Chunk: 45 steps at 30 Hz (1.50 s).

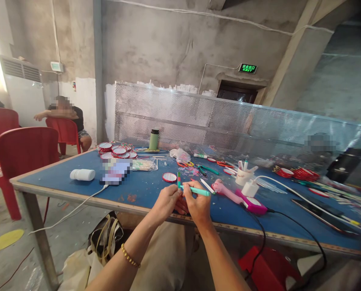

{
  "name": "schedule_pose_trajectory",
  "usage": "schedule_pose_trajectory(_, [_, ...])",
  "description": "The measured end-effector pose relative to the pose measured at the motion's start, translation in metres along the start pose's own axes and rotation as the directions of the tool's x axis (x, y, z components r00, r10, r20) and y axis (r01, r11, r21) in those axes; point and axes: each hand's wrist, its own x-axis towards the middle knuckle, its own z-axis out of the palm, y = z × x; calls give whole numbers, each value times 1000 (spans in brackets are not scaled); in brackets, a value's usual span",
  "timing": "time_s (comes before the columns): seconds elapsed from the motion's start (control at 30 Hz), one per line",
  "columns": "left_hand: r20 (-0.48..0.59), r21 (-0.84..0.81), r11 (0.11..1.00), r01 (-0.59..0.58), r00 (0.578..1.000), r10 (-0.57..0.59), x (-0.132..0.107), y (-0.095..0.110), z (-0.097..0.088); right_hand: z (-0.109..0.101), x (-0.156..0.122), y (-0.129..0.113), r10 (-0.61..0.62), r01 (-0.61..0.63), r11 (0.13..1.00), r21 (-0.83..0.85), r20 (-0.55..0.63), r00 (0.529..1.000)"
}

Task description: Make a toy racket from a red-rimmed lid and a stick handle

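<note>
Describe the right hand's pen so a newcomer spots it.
Find the blue table's near edge. There the right hand holds the pen beside a striped strip. Its turquoise colour sets it apart from the white pen lying beyond.

A golden beaded bracelet (129, 257) circles the left wrist (140, 241); beige cloth (165, 258) covers the lap.

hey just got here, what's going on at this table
At the near edge of the blue-topped table, the person's left hand holds a narrow, upright green-and-red strip. The right hand grips a slim mint-green pen, its left end close to the strip; whether they touch is too small to tell. A round white disc with a red rim lies just beyond the left hand, and a pink handheld tool lies to the right.
</note>
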Motion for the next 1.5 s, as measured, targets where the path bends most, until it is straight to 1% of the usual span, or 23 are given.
schedule_pose_trajectory(0.07, [-7,4,1000,1,1000,-1,0,0,0,0,0,0,-10,10,1000,3,46,999])
schedule_pose_trajectory(0.1, [-7,6,1000,1,1000,-1,0,0,1,0,0,0,-7,7,1000,-1,47,999])
schedule_pose_trajectory(0.23, [1,6,1000,2,1000,-2,0,-1,1,0,0,0,5,-5,1000,-9,-23,1000])
schedule_pose_trajectory(0.37, [-3,-3,1000,-1,1000,1,1,-2,0,0,-1,1,-14,14,1000,7,33,999])
schedule_pose_trajectory(0.4, [2,-8,1000,-1,1000,1,1,-2,0,0,-1,2,-3,3,1000,-2,14,1000])
schedule_pose_trajectory(0.47, [16,-14,1000,3,1000,-3,1,-3,0,0,-1,2,45,-45,999,-7,-66,997])
schedule_pose_trajectory(0.53, [24,-12,1000,2,1000,-1,1,-4,-1,-1,0,2,108,-102,993,55,-114,988])
schedule_pose_trajectory(0.6, [29,-5,1000,-17,999,17,0,-5,-1,-2,1,0,176,-158,970,183,-87,981])
schedule_pose_trajectory(0.67, [37,-2,999,-40,999,40,-1,-6,-1,-3,4,-2,231,-202,925,321,-53,972])
schedule_pose_trajectory(0.77, [44,-9,999,-46,998,46,-3,-6,-1,-4,8,-4,294,-230,853,469,-65,954])
schedule_pose_trajectory(0.83, [46,-13,999,-41,998,41,-3,-6,-1,-3,10,-6,306,-227,833,505,-79,949])
schedule_pose_trajectory(1.0, [44,-32,999,-30,999,31,-3,-6,-2,3,10,-8,265,-192,858,477,-92,960])
schedule_pose_trajectory(1.23, [44,-43,999,-19,999,21,-3,-6,-1,5,0,-5,304,-214,863,458,-132,943])
schedule_pose_trajectory(1.5, [31,29,999,-35,999,34,-3,-9,-1,7,0,-8,345,-267,839,474,-84,935])
